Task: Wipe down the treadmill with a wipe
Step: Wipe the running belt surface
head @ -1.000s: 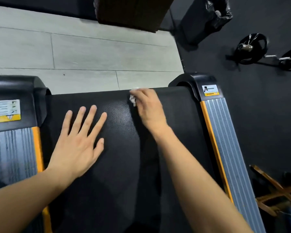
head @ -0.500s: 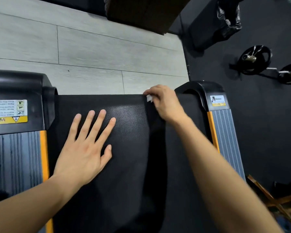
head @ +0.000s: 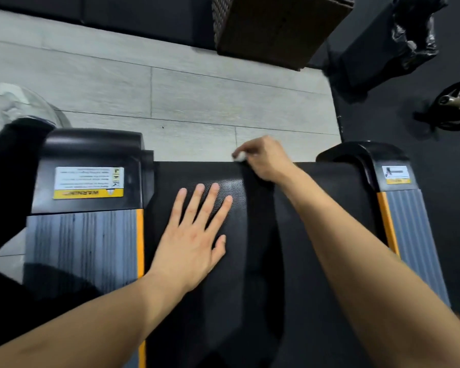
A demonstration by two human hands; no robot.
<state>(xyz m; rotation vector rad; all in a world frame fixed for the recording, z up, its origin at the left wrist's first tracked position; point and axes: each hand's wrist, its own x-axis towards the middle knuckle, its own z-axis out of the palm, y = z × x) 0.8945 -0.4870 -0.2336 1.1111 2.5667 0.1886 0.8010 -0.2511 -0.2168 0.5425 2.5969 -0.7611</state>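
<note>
Treadmill, viewed from above at its end: black textured belt flanked by ribbed grey side rails, each with an orange strip along the inner edge and a black moulded end cap. Left end cap bore a white and yellow warning label; right end cap bore a smaller label of like colours. Left hand: laid flat on the belt, palm down, fingers straight and spread, grip open and holding nothing. Right hand: reached to the far edge of the belt, fingers curled, grip closed round a small white wipe. Wipe: bunched, mostly hidden in the fingers, sitting at the belt's end edge where it met the floor; whether it touched the belt could not be told. Floor beyond the treadmill: pale grey planks, giving way to dark matting on the right. Surroundings: a brown woven box at top centre; a black bin with a black liner bag at top right; a black weight plate on the matting at the right edge; a clear rounded object, blurred, at upper left.
</note>
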